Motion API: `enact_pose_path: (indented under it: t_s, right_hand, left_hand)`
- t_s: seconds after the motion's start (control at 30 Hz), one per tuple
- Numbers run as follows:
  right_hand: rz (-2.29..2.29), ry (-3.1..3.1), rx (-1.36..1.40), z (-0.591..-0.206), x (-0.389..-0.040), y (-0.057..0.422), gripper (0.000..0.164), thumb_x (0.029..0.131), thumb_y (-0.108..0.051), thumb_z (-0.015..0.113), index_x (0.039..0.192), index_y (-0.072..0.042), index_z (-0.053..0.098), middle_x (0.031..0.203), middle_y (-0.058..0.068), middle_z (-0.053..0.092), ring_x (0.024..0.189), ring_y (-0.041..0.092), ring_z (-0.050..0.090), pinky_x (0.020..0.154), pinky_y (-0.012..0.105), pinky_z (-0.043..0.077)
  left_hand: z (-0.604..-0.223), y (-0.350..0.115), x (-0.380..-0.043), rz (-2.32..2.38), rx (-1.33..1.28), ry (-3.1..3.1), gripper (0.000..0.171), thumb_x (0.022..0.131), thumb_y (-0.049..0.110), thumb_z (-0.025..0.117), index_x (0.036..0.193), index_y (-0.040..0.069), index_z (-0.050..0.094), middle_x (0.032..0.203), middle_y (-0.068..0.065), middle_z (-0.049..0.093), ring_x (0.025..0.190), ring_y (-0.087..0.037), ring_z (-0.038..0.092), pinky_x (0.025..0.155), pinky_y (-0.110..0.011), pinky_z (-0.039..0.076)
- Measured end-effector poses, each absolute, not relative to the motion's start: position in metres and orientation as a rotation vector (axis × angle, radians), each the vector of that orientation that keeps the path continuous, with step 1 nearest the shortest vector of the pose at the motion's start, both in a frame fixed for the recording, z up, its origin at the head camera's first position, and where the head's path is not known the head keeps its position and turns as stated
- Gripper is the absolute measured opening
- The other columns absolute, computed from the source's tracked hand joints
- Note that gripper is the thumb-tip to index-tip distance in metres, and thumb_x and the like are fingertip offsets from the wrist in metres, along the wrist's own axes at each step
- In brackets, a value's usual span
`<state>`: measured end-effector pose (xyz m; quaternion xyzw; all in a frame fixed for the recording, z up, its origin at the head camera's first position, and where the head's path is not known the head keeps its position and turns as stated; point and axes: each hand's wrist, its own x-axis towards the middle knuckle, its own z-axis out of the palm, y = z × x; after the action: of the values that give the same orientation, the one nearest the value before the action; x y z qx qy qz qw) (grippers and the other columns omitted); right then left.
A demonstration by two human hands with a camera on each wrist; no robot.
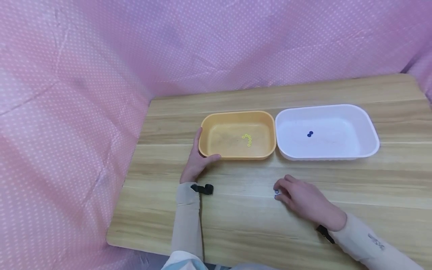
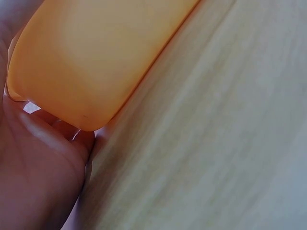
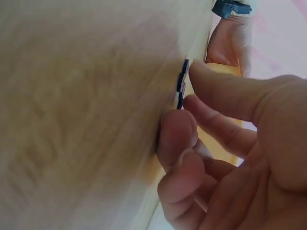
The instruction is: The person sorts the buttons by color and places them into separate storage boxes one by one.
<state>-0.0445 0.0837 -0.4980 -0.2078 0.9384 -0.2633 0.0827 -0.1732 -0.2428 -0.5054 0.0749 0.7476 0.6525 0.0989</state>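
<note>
My left hand (image 1: pixel 195 163) holds the left end of a yellow-orange plastic tub (image 1: pixel 237 154), thumb along its front wall and fingers round its left side. Several small yellow rings (image 1: pixel 249 139) lie inside the tub. Over the table in front of the tubs is my right hand (image 1: pixel 305 198), thumb and index finger bent and apart. Small dark blue pieces (image 3: pixel 181 81) lie on the tabletop between those fingertips, seen edge-on in the right wrist view. Two dark blue pieces (image 1: pixel 310 134) are in the white tub (image 1: pixel 327 155).
Both tubs stand side by side, their ends nearly touching, on a wooden table (image 1: pixel 236 217). Pink dotted cloth (image 1: pixel 202 45) hangs behind and to the left of the table. Black wrist straps (image 1: pixel 204 189) sit on both forearms.
</note>
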Motion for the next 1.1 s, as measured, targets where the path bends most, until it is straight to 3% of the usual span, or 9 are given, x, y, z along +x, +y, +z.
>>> enact_pose_path:
  t_s: [0.2,0.53,1.1]
  right_hand:
    - [-0.794,2.826,-0.619,-0.4993,-0.0472,0.0832,0.011,0.08,-0.014,0.073,0.089,-0.018,0.067,0.078,-0.011,0.053,0.061,0.004,0.047,0.055,0.026,0.044]
    - [-0.78,2.78,-0.56,-0.4958,-0.0489,0.085,0.012,0.08,-0.026,0.075,0.082,-0.02,0.064,0.071,-0.013,0.046,0.057,0.005,0.042,0.05,0.024,0.037]
    - [-0.645,2.814,-0.453,-0.4895,-0.0498,0.0854,0.017,0.079,-0.026,0.075,0.074,-0.017,0.062,0.07,-0.008,0.049,0.058,0.007,0.045,0.049,0.028,0.04]
  left_hand:
    - [-0.5064,-0.2432,-0.1741,1.925,0.219,2.213,0.115,0.066,0.018,0.087,0.151,0.03,0.01,0.154,-0.001,0.02,0.132,-0.027,0.032,0.107,-0.04,0.028]
    - [-0.505,-0.2419,-0.173,1.957,0.232,2.182,0.115,0.067,0.013,0.086,0.151,0.027,0.01,0.154,-0.002,0.019,0.133,-0.029,0.03,0.108,-0.043,0.026]
    - [-0.5053,-0.2418,-0.1737,1.969,0.23,2.17,0.115,0.067,0.013,0.086,0.152,0.026,0.009,0.154,-0.003,0.019,0.132,-0.03,0.031,0.107,-0.044,0.027]
